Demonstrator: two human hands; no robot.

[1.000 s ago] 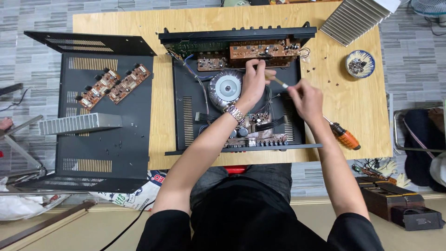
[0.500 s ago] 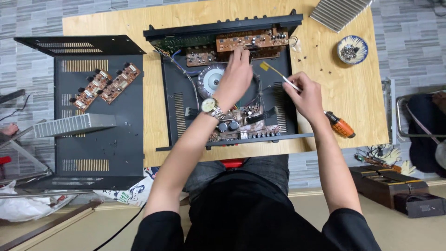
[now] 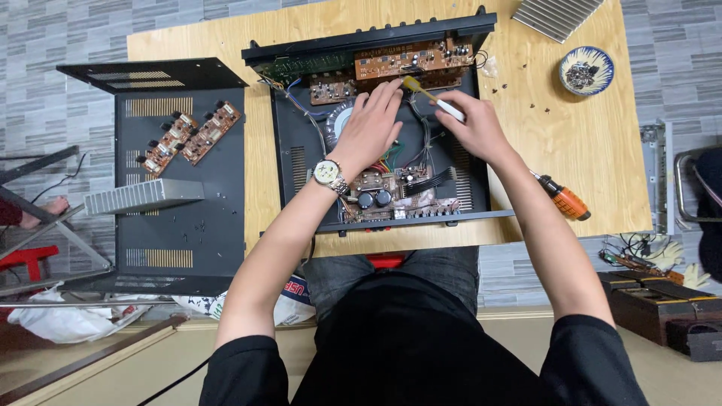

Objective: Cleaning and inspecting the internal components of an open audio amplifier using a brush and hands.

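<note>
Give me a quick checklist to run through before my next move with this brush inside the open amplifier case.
1. Brush gripped in the right hand: ok.
2. Left hand steady on the parts inside the case: ok.
3. Bristle tip at the brown circuit board: ok.
4. Power disconnected: cannot tell.
5. Loose screws kept in the blue bowl: not ok, some lie on the table.
6. Orange screwdriver clear of the case: ok.

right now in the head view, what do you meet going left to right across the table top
finned heat sink → two loose circuit boards → left hand → right hand → orange-handled screwdriver → blue-rimmed bowl
</note>
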